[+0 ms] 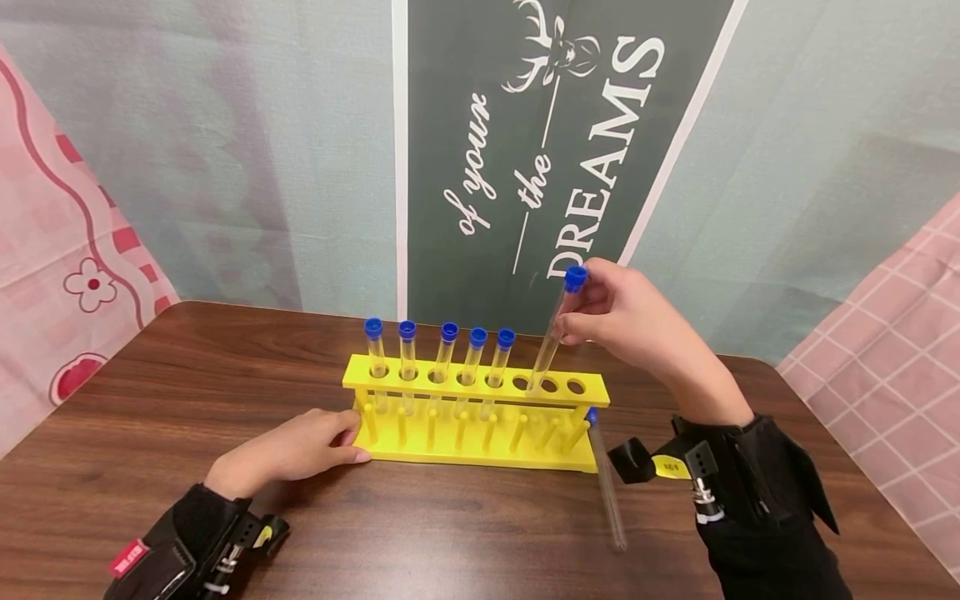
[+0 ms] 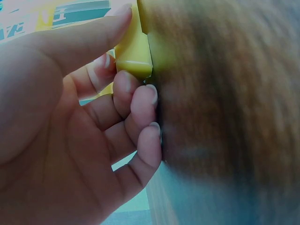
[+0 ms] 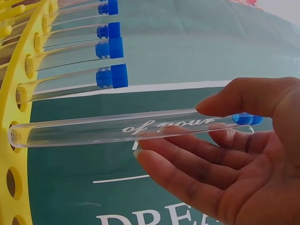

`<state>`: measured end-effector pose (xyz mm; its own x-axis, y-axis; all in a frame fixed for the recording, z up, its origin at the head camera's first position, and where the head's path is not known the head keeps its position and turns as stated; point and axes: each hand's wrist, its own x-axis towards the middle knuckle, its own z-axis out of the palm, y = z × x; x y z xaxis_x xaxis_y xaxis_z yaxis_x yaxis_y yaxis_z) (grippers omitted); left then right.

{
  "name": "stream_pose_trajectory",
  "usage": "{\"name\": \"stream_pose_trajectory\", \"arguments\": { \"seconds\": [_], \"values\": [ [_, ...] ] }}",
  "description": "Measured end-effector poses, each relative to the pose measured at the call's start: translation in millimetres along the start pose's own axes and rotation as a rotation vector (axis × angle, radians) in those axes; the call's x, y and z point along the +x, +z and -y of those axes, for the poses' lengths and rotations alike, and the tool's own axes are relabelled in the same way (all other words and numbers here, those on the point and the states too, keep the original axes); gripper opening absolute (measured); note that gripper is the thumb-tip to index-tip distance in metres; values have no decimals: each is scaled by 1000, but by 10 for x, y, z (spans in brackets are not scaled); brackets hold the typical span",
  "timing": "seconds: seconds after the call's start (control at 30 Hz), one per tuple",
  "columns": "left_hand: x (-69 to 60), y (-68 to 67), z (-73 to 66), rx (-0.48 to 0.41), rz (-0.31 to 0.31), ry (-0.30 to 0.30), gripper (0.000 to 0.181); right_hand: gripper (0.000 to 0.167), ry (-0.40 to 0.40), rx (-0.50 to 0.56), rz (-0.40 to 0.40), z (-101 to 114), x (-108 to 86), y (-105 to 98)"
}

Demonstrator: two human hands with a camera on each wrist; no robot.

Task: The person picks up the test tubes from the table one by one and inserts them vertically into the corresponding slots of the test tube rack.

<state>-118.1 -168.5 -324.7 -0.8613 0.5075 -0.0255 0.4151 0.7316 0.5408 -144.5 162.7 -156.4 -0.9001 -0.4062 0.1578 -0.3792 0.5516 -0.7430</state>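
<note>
A yellow test tube rack [image 1: 480, 457] stands on the table, with several blue-capped clear test tubes [image 3: 70, 87] upright in its left holes. My right hand [image 1: 626, 321] pinches another blue-capped test tube [image 1: 550, 346] between thumb and fingers, tilted, its cap up by the hand. The tube's rounded bottom is at the first free hole right of the standing tubes; whether it has entered is unclear. At the rack's left end, my left hand [image 1: 300, 446] grips the base, thumb on the front and fingers curled round the end [image 2: 133, 56].
One more blue-capped tube [image 1: 609, 492] lies on the wooden table [image 1: 450, 533], its cap by the rack's right end. Short yellow pegs [image 1: 431, 429] rise along the rack's base. A printed curtain [image 1: 337, 167] hangs behind the table.
</note>
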Motion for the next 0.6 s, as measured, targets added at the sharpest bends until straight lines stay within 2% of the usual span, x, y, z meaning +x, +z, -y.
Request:
{"name": "stream_pose_trajectory", "arguments": {
  "seconds": [0.3, 0.6],
  "values": [
    [-3, -9, -2, -1, 1, 7, 34, 21, -12, -8, -8, 9, 53, 37],
    [1, -6, -7, -25, 15, -22, 34, 19, -14, -61, -15, -24, 92, 76]
  ]
}}
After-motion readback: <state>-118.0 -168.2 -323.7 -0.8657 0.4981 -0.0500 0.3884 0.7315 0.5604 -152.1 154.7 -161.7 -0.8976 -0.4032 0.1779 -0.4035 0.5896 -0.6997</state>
